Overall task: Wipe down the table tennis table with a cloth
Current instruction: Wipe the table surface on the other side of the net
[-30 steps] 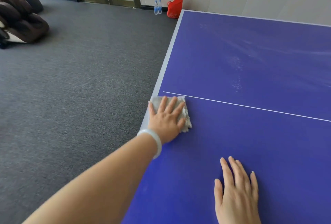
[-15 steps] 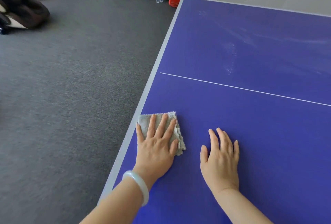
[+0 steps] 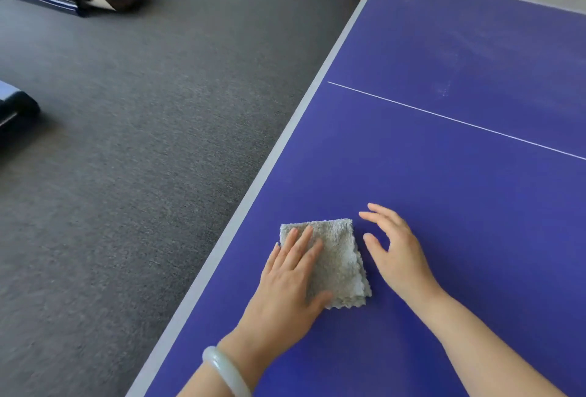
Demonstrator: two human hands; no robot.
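Close to the table's left edge, a folded grey cloth (image 3: 336,263) lies on the blue table tennis table (image 3: 459,206), with the left hand (image 3: 288,289) pressing flat on its left half, fingers straight. Just beside the cloth's right side, the right hand (image 3: 396,254) is relaxed with fingers loosely spread, grasping nothing. A pale bangle (image 3: 226,371) circles the left wrist, and grey carpet (image 3: 126,158) lies beyond the table.

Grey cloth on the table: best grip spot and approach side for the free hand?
Probably pinch the cloth at its bare right edge, coming from the right. It lies folded flat on the table, the left hand presses its left half, and the right hand is open just beside that edge.
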